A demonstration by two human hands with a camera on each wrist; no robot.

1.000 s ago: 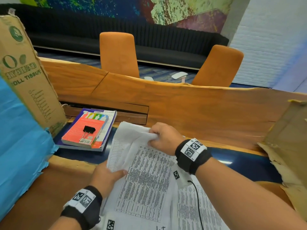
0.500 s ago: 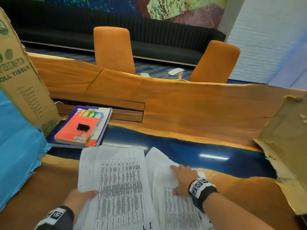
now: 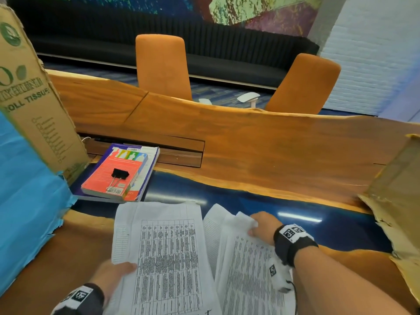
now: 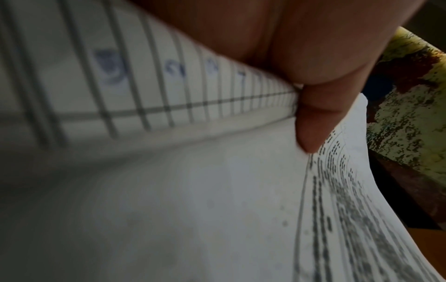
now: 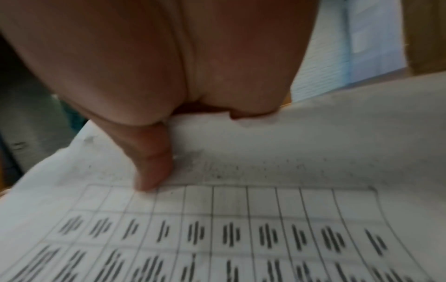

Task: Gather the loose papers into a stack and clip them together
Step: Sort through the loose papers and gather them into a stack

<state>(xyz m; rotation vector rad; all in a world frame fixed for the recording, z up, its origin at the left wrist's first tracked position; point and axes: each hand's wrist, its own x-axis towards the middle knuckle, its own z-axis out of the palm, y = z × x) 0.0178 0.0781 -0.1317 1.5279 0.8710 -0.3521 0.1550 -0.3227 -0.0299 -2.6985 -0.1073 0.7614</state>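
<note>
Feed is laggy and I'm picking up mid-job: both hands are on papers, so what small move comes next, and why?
Probably bring the right hand with its pinched sheets over onto the pile that the left hand grips. The papers lie in two side-by-side lots, not one stack, and the binder clip sits untouched on the red book.

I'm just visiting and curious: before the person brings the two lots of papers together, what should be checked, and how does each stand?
1. Left hand holds the left sheets: ok, thumb on top.
2. Right hand grips the right sheets: ok, pinching the top corner.
3. Sheets squared into one pile: not ok, they lie in two overlapping lots.
4. Clip within reach: ok, lying on the red book.
5. A hand free for the clip: not ok, both hold paper.
6. Any sheet hidden underneath: cannot tell.
</note>
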